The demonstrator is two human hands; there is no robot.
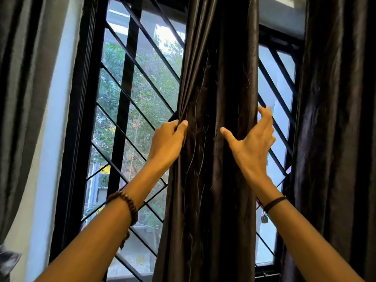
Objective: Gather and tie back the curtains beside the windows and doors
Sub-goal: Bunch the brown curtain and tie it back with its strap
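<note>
Desk: Where's the curtain?

Me: The dark middle curtain [215,151] hangs in folds straight ahead, over the barred window [125,94], with a gap between it and the dark curtain at the right [335,139].

Desk: Your hands?

Me: My left hand [168,139] grips its left edge, fingers curled round the folds, thumb on the front. My right hand [251,143] is spread wide at the right edge, thumb touching the cloth, fingers bent but closed on nothing.
</note>
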